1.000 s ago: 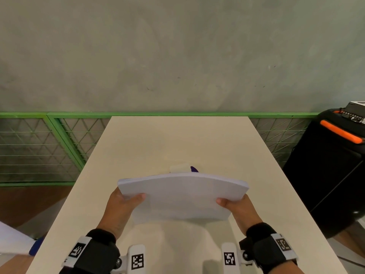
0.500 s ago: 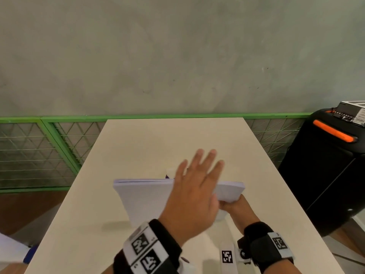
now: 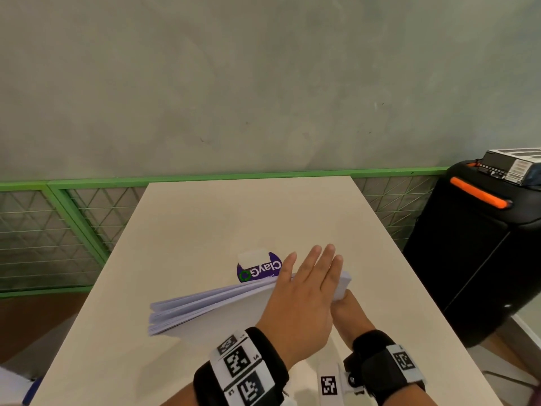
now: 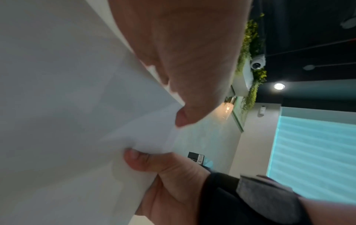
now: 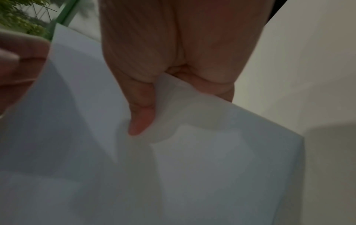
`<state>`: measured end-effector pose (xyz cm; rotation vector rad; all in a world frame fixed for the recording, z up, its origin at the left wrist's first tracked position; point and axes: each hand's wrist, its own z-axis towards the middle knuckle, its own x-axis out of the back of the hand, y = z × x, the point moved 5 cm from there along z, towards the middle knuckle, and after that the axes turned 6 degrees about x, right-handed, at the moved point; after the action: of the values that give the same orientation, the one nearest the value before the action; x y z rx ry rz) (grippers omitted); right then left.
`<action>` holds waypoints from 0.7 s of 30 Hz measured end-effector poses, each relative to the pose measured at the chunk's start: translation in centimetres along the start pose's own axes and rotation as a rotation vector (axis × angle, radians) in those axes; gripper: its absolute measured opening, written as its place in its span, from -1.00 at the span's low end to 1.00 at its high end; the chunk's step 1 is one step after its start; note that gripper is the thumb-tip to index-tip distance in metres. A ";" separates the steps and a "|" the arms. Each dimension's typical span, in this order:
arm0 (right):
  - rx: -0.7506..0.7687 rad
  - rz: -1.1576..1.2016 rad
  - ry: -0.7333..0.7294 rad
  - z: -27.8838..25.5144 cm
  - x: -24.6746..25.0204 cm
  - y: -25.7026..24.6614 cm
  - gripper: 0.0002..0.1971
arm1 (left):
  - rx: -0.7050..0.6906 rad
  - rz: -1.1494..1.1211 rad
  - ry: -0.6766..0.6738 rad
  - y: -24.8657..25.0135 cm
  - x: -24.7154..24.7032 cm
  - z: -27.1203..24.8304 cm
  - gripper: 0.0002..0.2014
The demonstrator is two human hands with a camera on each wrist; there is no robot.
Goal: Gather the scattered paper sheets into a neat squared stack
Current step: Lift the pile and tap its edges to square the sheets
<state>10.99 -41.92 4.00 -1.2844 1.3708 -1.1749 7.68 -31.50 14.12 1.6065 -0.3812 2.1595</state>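
A stack of white paper sheets (image 3: pixel 210 306) is held tilted over the beige table (image 3: pixel 234 218). Its left end hangs low and the sheets fan apart there. My left hand (image 3: pixel 307 288) lies with straight fingers flat against the stack's right part, near the upper corner. My right hand (image 3: pixel 348 312) grips the right end from below. In the right wrist view the right thumb (image 5: pixel 142 118) pinches the paper (image 5: pixel 212 167) against the fingers behind it. The left wrist view shows my left palm (image 4: pixel 183 53) against the paper (image 4: pixel 67 106), with the right thumb (image 4: pixel 154 161) underneath.
A round purple ClayGo sticker (image 3: pixel 259 269) lies on the table just beyond the stack. A black bin with an orange handle (image 3: pixel 474 259) stands right of the table. A green mesh railing (image 3: pixel 73 218) runs behind and to the left.
My left hand let go of the stack's left edge and crossed over to its right part. The unsupported left end dropped and fanned out. The right hand kept its grip.
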 end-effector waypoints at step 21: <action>0.028 0.109 -0.070 0.8 0.3 0.7 -0.48 | 0.204 0.097 -0.021 -6.7 1.8 -5.2 -0.26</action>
<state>11.66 -42.24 3.15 -1.2049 1.3514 -1.0613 6.12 -23.01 14.12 1.7536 -0.2565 2.3199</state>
